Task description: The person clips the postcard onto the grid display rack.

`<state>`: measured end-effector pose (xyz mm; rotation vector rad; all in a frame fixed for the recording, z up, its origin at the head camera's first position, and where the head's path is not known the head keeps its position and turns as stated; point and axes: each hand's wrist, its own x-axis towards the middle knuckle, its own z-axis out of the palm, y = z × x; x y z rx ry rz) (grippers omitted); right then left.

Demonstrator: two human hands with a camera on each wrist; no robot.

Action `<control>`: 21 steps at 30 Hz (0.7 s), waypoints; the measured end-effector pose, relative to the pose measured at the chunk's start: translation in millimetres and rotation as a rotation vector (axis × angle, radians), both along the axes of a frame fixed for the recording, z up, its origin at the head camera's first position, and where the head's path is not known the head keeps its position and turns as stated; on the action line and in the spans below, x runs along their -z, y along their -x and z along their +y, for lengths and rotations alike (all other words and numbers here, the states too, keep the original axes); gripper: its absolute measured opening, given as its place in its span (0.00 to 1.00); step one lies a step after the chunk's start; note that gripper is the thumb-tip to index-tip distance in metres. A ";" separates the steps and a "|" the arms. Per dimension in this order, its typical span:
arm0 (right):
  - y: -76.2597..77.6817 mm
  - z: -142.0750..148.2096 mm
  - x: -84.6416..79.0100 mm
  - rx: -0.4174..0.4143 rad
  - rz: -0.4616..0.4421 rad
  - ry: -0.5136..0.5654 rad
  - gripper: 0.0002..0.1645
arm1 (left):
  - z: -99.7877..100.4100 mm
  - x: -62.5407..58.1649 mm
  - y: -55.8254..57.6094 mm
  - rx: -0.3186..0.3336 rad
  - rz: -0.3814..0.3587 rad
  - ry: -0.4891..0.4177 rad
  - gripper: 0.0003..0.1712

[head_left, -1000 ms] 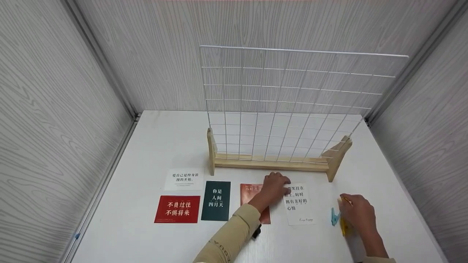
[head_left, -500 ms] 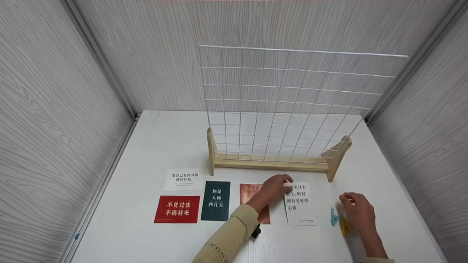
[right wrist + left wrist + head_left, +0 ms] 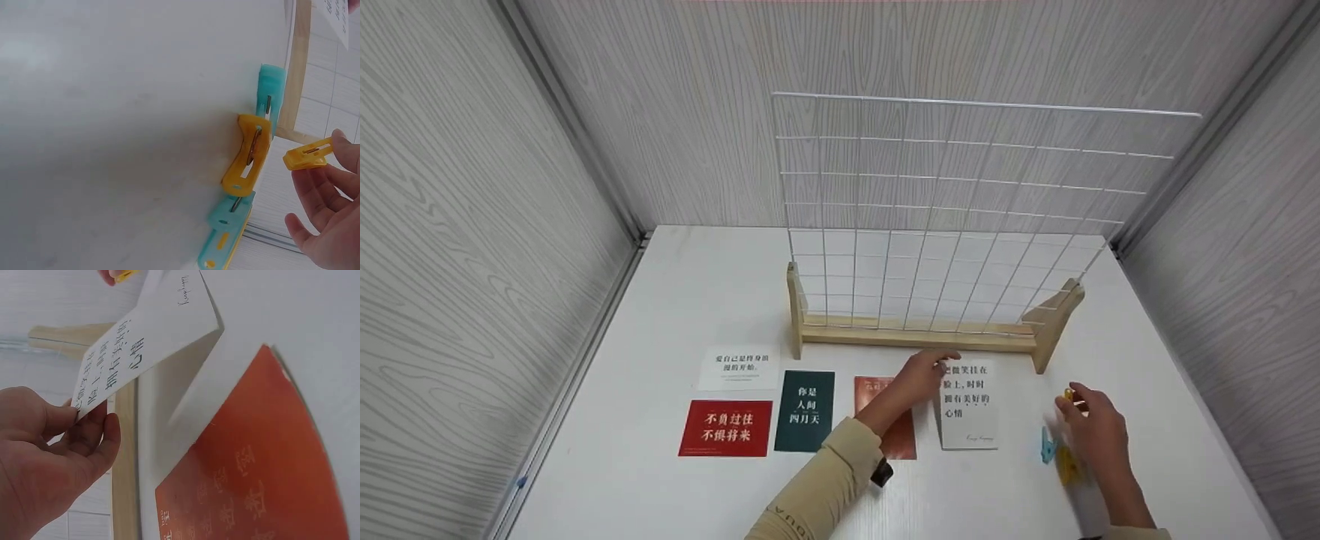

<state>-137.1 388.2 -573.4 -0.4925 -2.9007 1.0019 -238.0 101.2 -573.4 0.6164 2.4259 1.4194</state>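
In the head view my left hand (image 3: 916, 379) is at the upper left corner of a white card (image 3: 969, 420) with dark printed characters. The left wrist view shows thumb and fingers pinching the card (image 3: 163, 332), which stands tilted up off the table. My right hand (image 3: 1099, 431) is further right. In the right wrist view its thumb and fingers pinch a small yellow clothespin (image 3: 308, 154). Below that hand lie a teal clothespin (image 3: 271, 84), another yellow clothespin (image 3: 247, 154) and more teal and yellow ones. Left of the white card, an orange-red card (image 3: 259, 455) is partly covered by my left forearm.
A white wire grid (image 3: 933, 178) stands in a wooden base (image 3: 915, 340) behind the cards. To the left lie a dark green card (image 3: 804, 431), a red card (image 3: 725, 446) and another white card (image 3: 739, 381). A small black object (image 3: 882, 472) shows beside the left sleeve.
My left hand has lifted the white card's upper edge and shifted it slightly toward the grid. My right hand has raised the yellow clothespin a little from the others.
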 end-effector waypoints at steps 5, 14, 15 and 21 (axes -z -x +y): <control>3.3 -1.7 1.0 -0.002 -0.020 0.030 0.33 | -7.4 -5.6 -1.4 -0.011 -0.085 -0.140 0.21; 9.9 -6.1 -3.1 -0.044 -0.055 0.024 0.33 | -22.0 -15.5 -5.2 -0.050 -0.227 -0.389 0.20; 10.5 -6.7 -4.1 -0.050 -0.057 0.021 0.34 | -23.5 -16.9 -6.1 -0.054 -0.231 -0.405 0.19; 14.7 -10.1 -7.8 -0.090 -0.077 0.017 0.34 | -34.1 -23.7 -11.7 -0.077 -0.271 -0.481 0.16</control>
